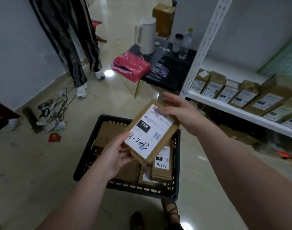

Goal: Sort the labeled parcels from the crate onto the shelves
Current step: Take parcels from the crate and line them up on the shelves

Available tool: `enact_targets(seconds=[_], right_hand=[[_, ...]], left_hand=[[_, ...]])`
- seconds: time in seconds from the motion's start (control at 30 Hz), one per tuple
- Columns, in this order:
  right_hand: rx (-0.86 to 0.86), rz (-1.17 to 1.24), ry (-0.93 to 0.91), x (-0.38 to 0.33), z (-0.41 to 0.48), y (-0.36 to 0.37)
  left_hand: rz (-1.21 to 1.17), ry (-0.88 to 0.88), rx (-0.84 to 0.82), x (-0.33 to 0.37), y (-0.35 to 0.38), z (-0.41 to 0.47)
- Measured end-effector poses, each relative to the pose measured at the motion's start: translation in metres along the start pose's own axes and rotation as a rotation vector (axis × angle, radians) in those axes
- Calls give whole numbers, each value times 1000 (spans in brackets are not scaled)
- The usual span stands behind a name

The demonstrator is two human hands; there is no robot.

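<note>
Roughly midway, I judge: my left hand (pixel 118 152) and right hand (pixel 179 110) grip a parcel (pixel 152 130) by opposite ends above the crate (pixel 142 192). Several remain inside, and a row already lines the shelf (pixel 225 110) front edge.

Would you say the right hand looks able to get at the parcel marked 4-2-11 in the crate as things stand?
Probably not right now. The right hand and left hand both hold the lifted parcel, which hangs over the 4-2-11 parcel in the crate; nothing else covers it.
</note>
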State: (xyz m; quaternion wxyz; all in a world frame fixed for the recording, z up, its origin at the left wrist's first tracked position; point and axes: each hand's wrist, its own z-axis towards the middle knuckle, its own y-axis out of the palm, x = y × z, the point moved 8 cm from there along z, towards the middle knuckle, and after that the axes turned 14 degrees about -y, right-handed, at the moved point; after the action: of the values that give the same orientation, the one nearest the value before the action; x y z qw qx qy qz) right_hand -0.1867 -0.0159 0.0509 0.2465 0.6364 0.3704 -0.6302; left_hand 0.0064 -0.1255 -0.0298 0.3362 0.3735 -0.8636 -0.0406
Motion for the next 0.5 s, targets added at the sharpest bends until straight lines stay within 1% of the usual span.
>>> enact_targets(seconds=[0.03, 0.1, 0.23, 0.37, 0.5], right_hand=[[106, 64, 9, -1, -8, -11], [220, 176, 39, 3, -24, -20], [216, 318, 46, 1, -47, -13], [324, 432, 19, -8, -61, -20], [337, 506, 65, -13, -83, -14]], left_hand=[[-40, -6, -31, 4, 7, -3], [-82, 4, -89, 13, 23, -10], [-101, 21, -168, 22, 55, -25], [-116, 34, -232, 21, 75, -36], [-118, 66, -271, 21, 92, -46]])
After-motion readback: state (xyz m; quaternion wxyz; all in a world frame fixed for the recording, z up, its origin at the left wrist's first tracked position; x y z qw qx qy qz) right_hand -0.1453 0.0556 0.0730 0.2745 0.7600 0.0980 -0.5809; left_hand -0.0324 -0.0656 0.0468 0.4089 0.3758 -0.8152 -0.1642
